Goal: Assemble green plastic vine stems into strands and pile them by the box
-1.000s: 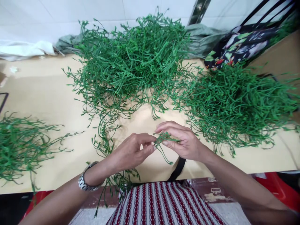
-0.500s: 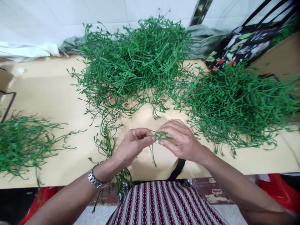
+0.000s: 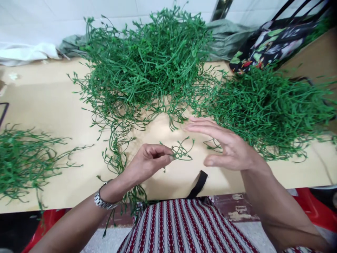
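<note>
My left hand (image 3: 151, 161), with a metal watch (image 3: 101, 200) on its wrist, pinches a small bunch of thin green stems (image 3: 181, 154) between thumb and fingertips. The stems fan out to the right and end in small buds. My right hand (image 3: 226, 147) is held apart from them on the right, thumb and fingers spread, nothing between them. It hovers near the left edge of the right pile of green stems (image 3: 268, 109). A larger pile of such stems (image 3: 150, 59) lies beyond my hands, and a strand of them trails down past my left wrist.
Another pile of stems (image 3: 23, 158) is at the left. All rest on a pale tabletop (image 3: 52, 95). A black strap (image 3: 198, 183) lies at the front edge. Floral black cloth (image 3: 273, 45) and a cardboard box (image 3: 313, 52) stand back right; red stools (image 3: 313, 211) show below.
My right hand has let go of the stems, opened and moved right. My left hand keeps its pinch, and the stem ends now spread freely. The view has shifted slightly.
</note>
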`<state>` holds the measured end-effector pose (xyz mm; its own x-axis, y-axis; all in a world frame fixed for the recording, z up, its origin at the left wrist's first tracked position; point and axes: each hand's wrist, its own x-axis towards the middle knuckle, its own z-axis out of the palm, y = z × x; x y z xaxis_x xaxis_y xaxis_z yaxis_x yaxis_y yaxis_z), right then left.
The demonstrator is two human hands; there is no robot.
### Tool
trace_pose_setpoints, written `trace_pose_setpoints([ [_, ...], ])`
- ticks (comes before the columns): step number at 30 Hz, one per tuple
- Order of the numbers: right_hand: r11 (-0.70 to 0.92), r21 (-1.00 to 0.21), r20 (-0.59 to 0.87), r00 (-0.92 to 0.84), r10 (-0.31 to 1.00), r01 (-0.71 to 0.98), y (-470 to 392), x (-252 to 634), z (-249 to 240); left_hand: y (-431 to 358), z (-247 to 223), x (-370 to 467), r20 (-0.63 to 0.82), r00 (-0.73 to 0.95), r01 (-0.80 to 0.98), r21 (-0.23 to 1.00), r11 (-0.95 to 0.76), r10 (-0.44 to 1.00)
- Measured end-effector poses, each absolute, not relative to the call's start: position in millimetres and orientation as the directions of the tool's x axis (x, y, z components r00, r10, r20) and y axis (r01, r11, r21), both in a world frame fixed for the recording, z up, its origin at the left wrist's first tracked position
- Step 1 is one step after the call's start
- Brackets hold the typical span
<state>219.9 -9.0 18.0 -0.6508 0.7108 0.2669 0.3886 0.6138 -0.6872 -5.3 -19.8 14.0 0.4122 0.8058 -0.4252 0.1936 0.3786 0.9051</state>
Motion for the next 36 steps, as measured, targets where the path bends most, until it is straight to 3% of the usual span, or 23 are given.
trace_pose_setpoints([
  [5, 0.693, -0.671, 0.385, -0.675, 0.630, 0.264, -9, 207, 9, -21, 13, -3, -0.392, 0.494, 0.221, 0.920, 0.324, 0.776],
  [9, 0.688, -0.687, 0.443, -0.617, 0.650, 0.232, -12, 198, 0, -22, 14, -2, -0.377, 0.504, 0.249, 0.925, 0.287, 0.777],
  [15, 0.740, -0.558, 0.488, -0.573, 0.658, 0.374, -20, 197, 0, -21, 23, 1, -0.183, 0.497, 0.418, 0.907, -0.049, 0.848],
  [24, 0.799, -0.406, 0.479, -0.641, 0.600, 0.444, -29, 201, -8, -27, 25, 2, -0.282, 0.613, 0.563, 0.812, -0.157, 0.738],
  [31, 0.713, -0.545, 0.525, -0.484, 0.700, 0.441, -24, 232, -3, -29, 33, -15, -0.316, 0.629, 0.434, 0.901, 0.016, 0.711],
  [36, 0.582, -0.798, 0.449, -0.490, 0.747, 0.155, -27, 193, 0, -23, 27, -4, -0.311, 0.702, 0.284, 0.947, 0.148, 0.641],
])
